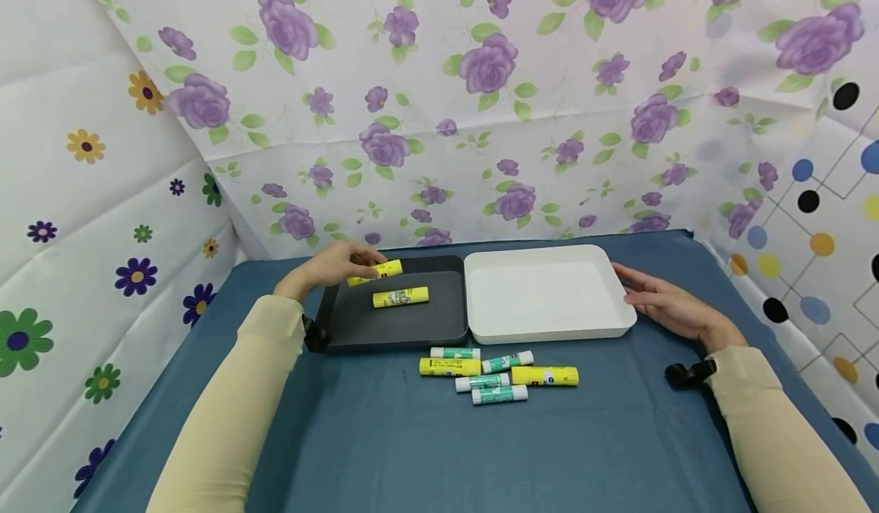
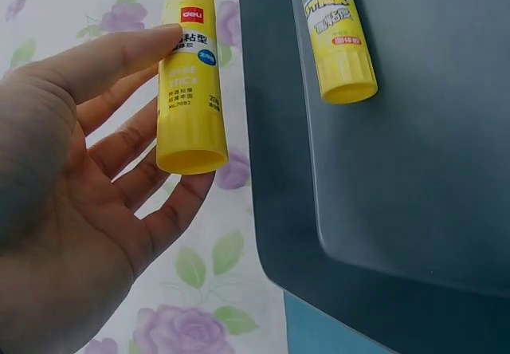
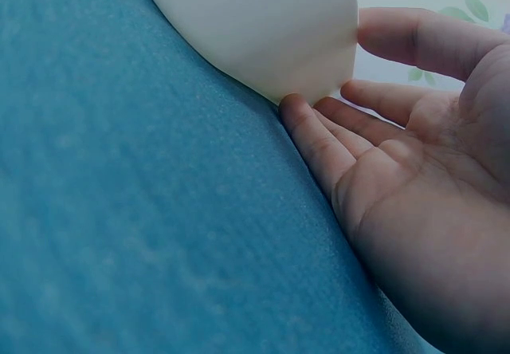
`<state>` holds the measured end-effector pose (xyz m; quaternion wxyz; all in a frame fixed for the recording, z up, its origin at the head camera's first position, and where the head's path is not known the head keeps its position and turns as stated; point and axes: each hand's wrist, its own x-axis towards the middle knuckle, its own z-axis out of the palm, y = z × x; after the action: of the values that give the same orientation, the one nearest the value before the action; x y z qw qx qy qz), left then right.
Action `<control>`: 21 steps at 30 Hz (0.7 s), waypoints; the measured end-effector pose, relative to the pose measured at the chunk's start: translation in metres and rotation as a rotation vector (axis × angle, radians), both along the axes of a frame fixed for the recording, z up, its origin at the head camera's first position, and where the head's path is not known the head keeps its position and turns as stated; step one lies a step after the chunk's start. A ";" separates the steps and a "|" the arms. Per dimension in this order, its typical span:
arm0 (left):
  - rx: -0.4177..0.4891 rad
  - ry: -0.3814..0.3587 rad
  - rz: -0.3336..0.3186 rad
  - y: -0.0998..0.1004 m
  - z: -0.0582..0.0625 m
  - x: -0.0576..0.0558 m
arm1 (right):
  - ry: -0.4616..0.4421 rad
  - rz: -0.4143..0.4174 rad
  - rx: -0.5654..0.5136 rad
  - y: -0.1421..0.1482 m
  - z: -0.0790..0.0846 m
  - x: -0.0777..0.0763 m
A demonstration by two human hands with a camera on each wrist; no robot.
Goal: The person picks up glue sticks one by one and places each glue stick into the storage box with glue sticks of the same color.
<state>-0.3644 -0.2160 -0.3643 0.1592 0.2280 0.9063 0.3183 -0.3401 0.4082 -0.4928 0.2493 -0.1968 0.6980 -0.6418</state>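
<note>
My left hand (image 1: pixel 335 264) pinches a yellow glue stick (image 2: pixel 191 91) between thumb and fingers, above the left side of the dark grey tray (image 1: pixel 439 321). Another yellow glue stick (image 1: pixel 400 297) lies in that tray, just to the right of the hand. On the other side, my right hand (image 1: pixel 676 308) touches the right edge of the white tray (image 1: pixel 542 291). Its fingertips rest against the outer wall near a corner, with the fingers mostly extended, as the right wrist view shows.
In front of the trays lie two yellow glue sticks (image 1: pixel 545 376) and several smaller green-and-white glue sticks (image 1: pixel 499 395), grouped closely on the blue cloth (image 1: pixel 439 452). The trays stand side by side. Behind the table hangs a flowered sheet (image 1: pixel 446 154).
</note>
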 end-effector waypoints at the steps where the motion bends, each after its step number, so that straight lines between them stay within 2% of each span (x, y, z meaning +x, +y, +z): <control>1: -0.007 0.000 0.001 -0.001 0.000 -0.001 | 0.000 0.003 -0.002 0.000 0.000 0.000; 11: -0.013 0.014 -0.037 0.000 -0.004 -0.017 | 0.006 -0.016 0.002 0.002 -0.001 0.000; 15: -0.016 0.011 -0.016 0.000 -0.010 -0.023 | -0.004 -0.020 0.006 0.002 -0.002 0.001; 21: 0.027 -0.024 0.027 -0.007 -0.024 -0.030 | 0.004 -0.009 0.000 0.001 -0.002 0.000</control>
<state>-0.3945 -0.2226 -0.3882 0.1628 0.2140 0.9029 0.3353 -0.3401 0.4096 -0.4950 0.2450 -0.1949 0.6992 -0.6427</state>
